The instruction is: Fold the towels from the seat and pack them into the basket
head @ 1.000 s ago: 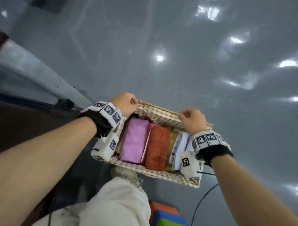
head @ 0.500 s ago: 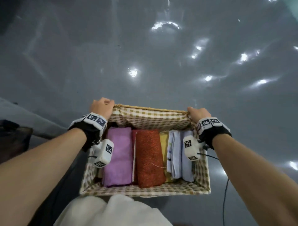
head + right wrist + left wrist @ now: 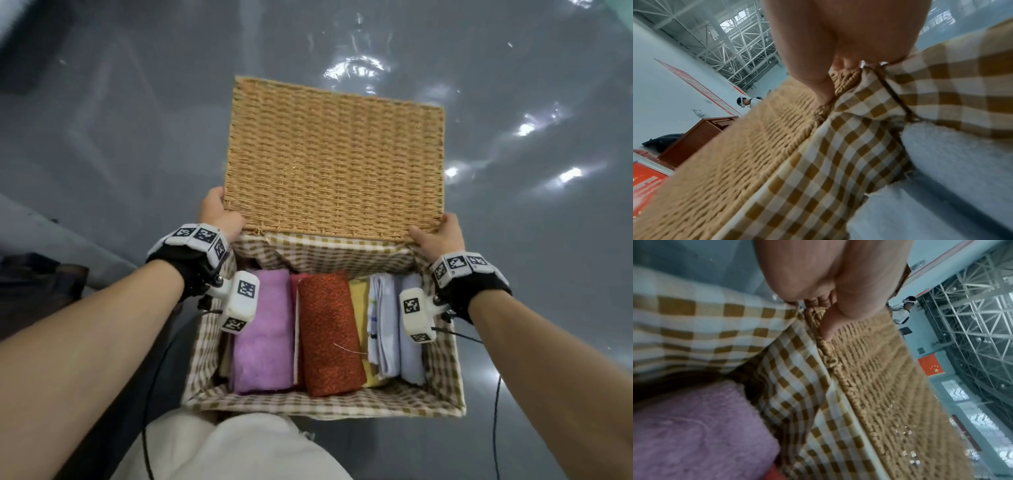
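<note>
A wicker basket point(image 3: 445, 370) with a brown-and-white checked lining stands on the floor in front of me. Folded towels stand side by side in it: a purple towel point(image 3: 262, 339), a rust-red towel point(image 3: 329, 335), a yellow towel point(image 3: 359, 301) and pale blue towels point(image 3: 394, 329). The woven lid point(image 3: 334, 161) is raised at the basket's far side. My left hand point(image 3: 219, 214) grips the lid's left near corner, thumb point(image 3: 828, 327) on the weave. My right hand point(image 3: 438, 234) grips the lid's right near corner, thumb point(image 3: 822, 91) on top.
The glossy grey floor point(image 3: 513, 102) surrounds the basket. My knee in pale trousers point(image 3: 239, 448) is just before the basket's near wall. A black cable point(image 3: 496, 421) hangs from my right wrist. Far off stand a brown cabinet point(image 3: 698, 134) and another person point(image 3: 748, 102).
My hands moved from the basket's far rim to the lid, which is now raised into view behind the basket. The view has come closer over the basket.
</note>
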Motion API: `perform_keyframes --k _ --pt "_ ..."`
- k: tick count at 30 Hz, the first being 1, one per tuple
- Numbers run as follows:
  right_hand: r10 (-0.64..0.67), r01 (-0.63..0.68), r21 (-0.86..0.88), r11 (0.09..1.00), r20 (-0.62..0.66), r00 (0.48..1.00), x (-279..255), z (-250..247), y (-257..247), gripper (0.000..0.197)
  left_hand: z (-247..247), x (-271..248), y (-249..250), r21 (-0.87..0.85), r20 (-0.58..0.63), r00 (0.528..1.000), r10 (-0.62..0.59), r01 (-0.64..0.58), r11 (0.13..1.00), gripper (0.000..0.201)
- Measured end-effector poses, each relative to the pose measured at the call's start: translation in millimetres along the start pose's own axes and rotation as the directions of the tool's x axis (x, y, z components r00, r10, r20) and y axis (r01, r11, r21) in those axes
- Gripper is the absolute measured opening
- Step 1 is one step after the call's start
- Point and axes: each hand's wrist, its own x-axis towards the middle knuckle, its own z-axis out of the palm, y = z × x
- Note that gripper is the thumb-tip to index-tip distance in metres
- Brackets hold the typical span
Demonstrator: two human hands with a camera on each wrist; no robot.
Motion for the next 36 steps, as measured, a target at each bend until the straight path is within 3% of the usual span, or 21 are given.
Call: perform_keyframes --k 2,5,8,11,14,15,17,18,21,24,26,29,33,36 --pt "-0.046 0.046 0.009 0.999 -0.017 0.999 -2.8 -3.9 0.2 0.055 -5.3 -6.7 -1.1 -0.011 -0.005 0.998 0.058 -0.058 0.998 0.052" --pt "-0.031 0.023 -0.150 0.988 -0.051 0.998 -4.7 -21.0 1.3 0.046 -21.8 -18.1 3.2 -0.250 0.059 0.996 0.060 -0.043 0.967 0.034" --pt "-0.044 0.039 0.170 0.985 0.028 0.999 -20.7 -41.1 -1.1 0.039 -43.7 -36.2 8.1 -0.351 0.087 0.995 -0.047 0.075 0.933 0.021" --pt "0.118 -0.208 0.566 0.798 0.190 0.975 -49.2 -64.5 -12.7 0.044 -66.9 -58.2 13.2 -0.535 0.348 0.934 -0.077 0.265 0.802 0.043" --pt "0.138 -0.313 0.615 0.724 0.315 0.939 -86.8 -91.1 -18.3 0.052 -88.8 -86.2 15.1 -0.560 0.542 0.836 -0.082 0.432 0.707 0.053" --pt "0.134 -0.350 0.600 0.720 0.375 0.917 -97.5 -97.2 -14.2 0.056 -93.8 -95.7 12.6 -0.546 0.563 0.823 -0.079 0.442 0.712 0.044" --pt "0.121 -0.430 0.683 0.590 0.452 0.884 -117.9 -113.7 2.4 0.052 -100.3 -112.1 5.4 -0.490 0.574 0.817 -0.053 0.394 0.778 0.035" --pt "0.093 -0.468 0.662 0.585 0.518 0.850 -126.2 -120.8 10.5 0.046 -101.4 -119.2 0.5 -0.451 0.576 0.817 -0.044 0.362 0.816 0.041" --pt "0.081 -0.424 0.482 0.767 0.583 0.808 -145.9 -127.7 35.9 0.049 -102.6 -135.4 -18.4 -0.320 0.556 0.830 -0.043 0.261 0.911 0.041" --pt "0.088 -0.265 0.310 0.913 0.484 0.871 -161.6 -117.7 59.8 0.048 -94.5 -146.3 -42.4 -0.003 0.488 0.872 -0.049 0.058 0.998 0.050" --pt "0.038 -0.077 0.087 0.993 0.381 0.924 -168.3 -104.9 73.1 0.041 -84.7 -150.8 -59.1 0.213 0.378 0.924 -0.063 -0.021 0.977 0.057" --pt "-0.036 0.093 -0.173 0.981 0.309 0.950 -171.1 -82.6 88.7 0.042 -66.8 -156.3 -78.9 0.299 0.262 0.964 -0.043 -0.039 0.953 0.063" --pt "-0.021 0.075 -0.298 0.952 0.180 0.983 -174.4 -60.1 100.1 0.061 -54.9 -155.9 -90.0 0.280 0.164 0.986 0.044 -0.089 0.956 0.067" --pt "0.003 0.064 -0.361 0.930 0.184 0.983 -176.7 -55.8 93.6 0.059 -59.7 -152.4 -86.8 0.328 0.199 0.979 0.035 -0.101 0.939 0.065"
